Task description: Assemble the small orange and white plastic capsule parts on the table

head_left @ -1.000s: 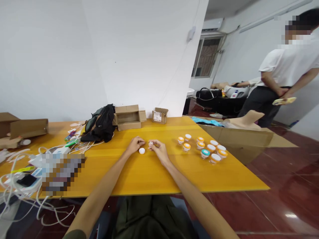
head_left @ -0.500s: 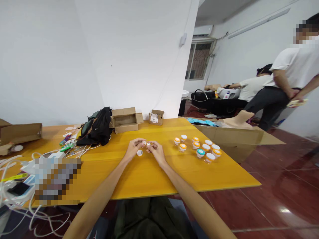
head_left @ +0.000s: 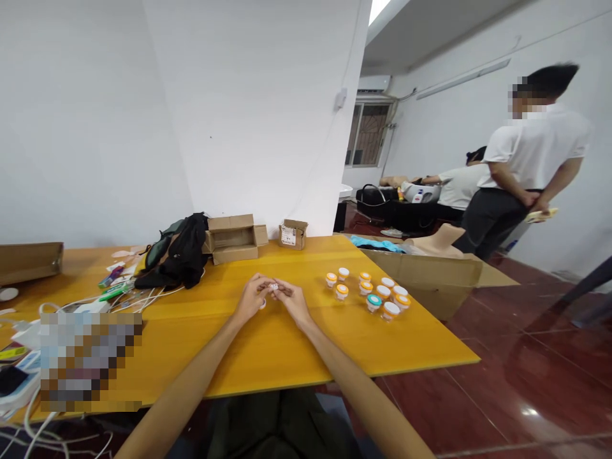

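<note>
My left hand (head_left: 252,298) and my right hand (head_left: 293,302) meet above the table, fingertips pinched close together. Between them show small white dice (head_left: 273,287) with dark dots, one in each hand and side by side. Just below my left fingers lies a small round white cap or jar (head_left: 262,305), mostly covered by the hand. To the right of my hands, several small clear jars stand on the table; one has a teal lid (head_left: 373,299), others have orange lids (head_left: 342,289) or white lids (head_left: 391,309).
On the wooden table (head_left: 335,357) are an open cardboard box (head_left: 234,241), a small carton (head_left: 293,236) and a black bag (head_left: 184,255). White cables and a power strip (head_left: 90,309) clutter the left. A large carton (head_left: 430,280) stands beyond the right edge; a person in white (head_left: 535,153) stands behind.
My hands have come together, bringing the dice side by side, and now cover much of the round white piece. The view has shifted slightly right and up.
</note>
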Demonstrator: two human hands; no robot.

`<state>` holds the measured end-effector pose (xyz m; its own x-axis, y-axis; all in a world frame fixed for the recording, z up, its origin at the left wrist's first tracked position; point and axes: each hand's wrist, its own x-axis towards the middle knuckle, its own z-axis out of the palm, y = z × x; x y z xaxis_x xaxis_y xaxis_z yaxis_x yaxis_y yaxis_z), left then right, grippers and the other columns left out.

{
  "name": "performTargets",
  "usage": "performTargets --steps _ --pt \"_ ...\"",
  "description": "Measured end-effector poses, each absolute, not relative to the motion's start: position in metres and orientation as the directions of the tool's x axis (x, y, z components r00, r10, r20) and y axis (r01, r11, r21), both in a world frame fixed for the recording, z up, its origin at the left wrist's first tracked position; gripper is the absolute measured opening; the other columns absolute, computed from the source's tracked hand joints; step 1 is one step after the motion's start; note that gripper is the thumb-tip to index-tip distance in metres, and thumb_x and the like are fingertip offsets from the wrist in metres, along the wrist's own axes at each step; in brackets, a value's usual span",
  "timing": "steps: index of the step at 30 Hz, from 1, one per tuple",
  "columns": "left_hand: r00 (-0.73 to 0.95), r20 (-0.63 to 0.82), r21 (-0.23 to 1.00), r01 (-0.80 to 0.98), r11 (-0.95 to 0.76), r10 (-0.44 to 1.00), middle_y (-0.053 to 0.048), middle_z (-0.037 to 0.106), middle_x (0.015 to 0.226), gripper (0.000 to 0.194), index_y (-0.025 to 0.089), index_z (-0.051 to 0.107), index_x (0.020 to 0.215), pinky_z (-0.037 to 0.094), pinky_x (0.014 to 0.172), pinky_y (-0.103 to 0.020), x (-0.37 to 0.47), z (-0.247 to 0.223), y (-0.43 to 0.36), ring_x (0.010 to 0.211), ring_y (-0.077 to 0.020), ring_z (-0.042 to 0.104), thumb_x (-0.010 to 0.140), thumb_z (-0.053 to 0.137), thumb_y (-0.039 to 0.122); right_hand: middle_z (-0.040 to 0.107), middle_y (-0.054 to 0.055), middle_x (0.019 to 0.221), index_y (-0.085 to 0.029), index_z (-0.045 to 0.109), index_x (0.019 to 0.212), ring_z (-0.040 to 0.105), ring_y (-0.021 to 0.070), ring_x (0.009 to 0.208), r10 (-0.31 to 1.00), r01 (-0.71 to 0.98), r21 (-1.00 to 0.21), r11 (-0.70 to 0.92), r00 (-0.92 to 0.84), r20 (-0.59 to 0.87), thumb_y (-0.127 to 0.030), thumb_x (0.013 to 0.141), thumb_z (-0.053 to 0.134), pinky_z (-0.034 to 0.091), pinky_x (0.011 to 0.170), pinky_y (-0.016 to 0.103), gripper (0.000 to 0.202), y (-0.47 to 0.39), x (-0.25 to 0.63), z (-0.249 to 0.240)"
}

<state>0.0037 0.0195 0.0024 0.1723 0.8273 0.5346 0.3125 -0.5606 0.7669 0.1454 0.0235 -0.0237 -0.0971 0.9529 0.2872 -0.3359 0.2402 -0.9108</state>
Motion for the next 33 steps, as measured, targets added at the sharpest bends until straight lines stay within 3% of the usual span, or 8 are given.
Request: performTargets --steps 8,22,33 --pt "0.126 0.365 0.918 0.118 -0.379 0.923 -0.003 0.067 0.083 0.016 0.016 0.068 0.083 0.051 0.061 -0.025 0.0026 0.003 0.0212 0.062 -0.0123 0.062 0.07 0.07 0.025 0.072 0.004 0.072 -0.02 0.07 0.076 0.066 0.0186 0.067 0.956 -0.321 -0.921 0.221 -0.115 0.269 -0.035 0.056 0.078 0.055 0.067 0.033 0.026 0.0225 0.1482 -0.0215" --pt "0.121 0.286 0.951 0.088 -0.298 0.95 0.003 0.063 0.06 0.025 0.018 0.063 0.084 0.045 0.056 -0.023 0.0073 0.0083 0.0139 0.057 -0.0136 0.061 0.069 0.071 0.036 0.075 0.004 0.08 -0.022 0.076 0.078 0.066 0.0207 0.071 0.955 -0.266 -0.94 0.213 -0.146 0.257 -0.036 0.056 0.078 0.055 0.074 0.037 0.026 0.0189 0.1523 -0.0169" --pt "0.117 0.299 0.946 0.093 -0.31 0.947 -0.002 0.07 0.072 0.03 0.017 0.061 0.078 0.052 0.067 -0.027 0.0051 0.0041 0.0176 0.07 -0.0168 0.068 0.064 0.078 0.037 0.076 0.005 0.079 -0.022 0.076 0.076 0.066 0.0201 0.069 0.954 -0.264 -0.94 0.218 -0.144 0.261 -0.037 0.055 0.079 0.056 0.073 0.037 0.026 0.0218 0.1531 -0.0202"
